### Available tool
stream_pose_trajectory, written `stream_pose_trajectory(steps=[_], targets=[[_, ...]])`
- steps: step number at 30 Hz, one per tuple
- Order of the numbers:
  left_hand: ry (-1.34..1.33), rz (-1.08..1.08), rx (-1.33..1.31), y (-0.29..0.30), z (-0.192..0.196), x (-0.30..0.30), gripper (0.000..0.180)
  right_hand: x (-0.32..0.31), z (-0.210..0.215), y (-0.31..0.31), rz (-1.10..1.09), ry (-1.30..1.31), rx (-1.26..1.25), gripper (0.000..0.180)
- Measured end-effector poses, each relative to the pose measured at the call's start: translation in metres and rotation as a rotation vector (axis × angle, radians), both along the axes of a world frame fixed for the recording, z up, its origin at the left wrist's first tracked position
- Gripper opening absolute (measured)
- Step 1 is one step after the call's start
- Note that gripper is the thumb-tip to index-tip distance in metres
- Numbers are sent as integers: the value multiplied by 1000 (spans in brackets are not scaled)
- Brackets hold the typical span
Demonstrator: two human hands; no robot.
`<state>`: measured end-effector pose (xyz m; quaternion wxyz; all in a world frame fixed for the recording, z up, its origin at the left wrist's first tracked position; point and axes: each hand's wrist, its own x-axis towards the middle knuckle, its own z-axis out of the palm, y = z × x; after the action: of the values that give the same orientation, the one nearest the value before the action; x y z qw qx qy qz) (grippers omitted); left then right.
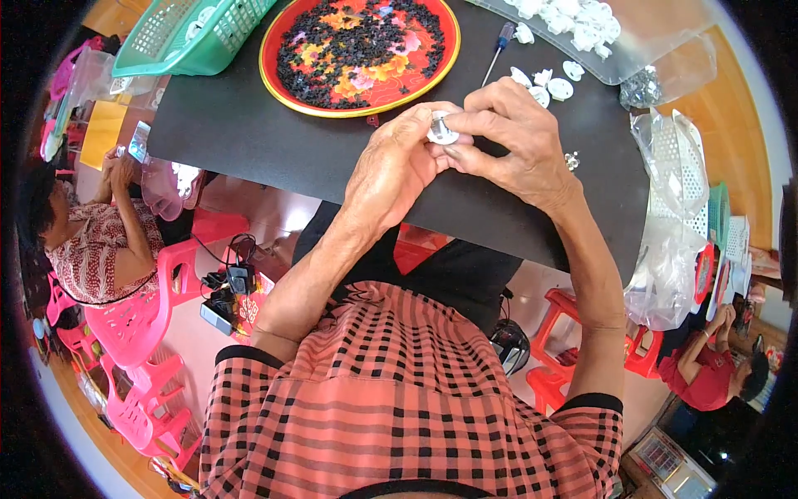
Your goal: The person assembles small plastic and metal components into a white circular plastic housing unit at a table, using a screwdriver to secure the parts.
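Note:
Over the dark table, my left hand [392,158] grips a small round white plastic part [443,133] that has a shiny metal piece at its centre. From the other side, my right hand [517,141] has its thumb and fingers pressed against the same part. Whether a further small piece sits between those fingertips is hidden. A screwdriver [499,51] with a dark blue handle lies just beyond the right hand. Several loose white round parts [560,88] are beside it. Some small metal pieces [571,160] rest to the right of the right wrist.
A red floral tray [268,62] holds many small black pieces. Left of it stands a green basket [158,62]; at the far right, a clear bin [619,71] of white parts. Plastic bags [665,283] hang by the right edge. Pink chairs [133,324] and two other people are nearby.

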<state>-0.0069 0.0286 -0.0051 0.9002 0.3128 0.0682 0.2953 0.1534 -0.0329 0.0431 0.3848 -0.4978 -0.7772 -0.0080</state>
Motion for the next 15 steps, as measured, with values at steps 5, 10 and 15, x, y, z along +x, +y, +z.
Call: stream_pose_trajectory(steps=[5, 10, 15], targets=[[42, 6, 13, -4, 2, 3, 37, 11, -11, 3, -55, 237, -14, 17], [84, 54, 159, -7, 7, 0, 37, 17, -9, 2, -199, 241, 88, 15], [157, 127, 246, -10, 9, 1, 36, 16, -9, 0, -174, 136, 118, 15]])
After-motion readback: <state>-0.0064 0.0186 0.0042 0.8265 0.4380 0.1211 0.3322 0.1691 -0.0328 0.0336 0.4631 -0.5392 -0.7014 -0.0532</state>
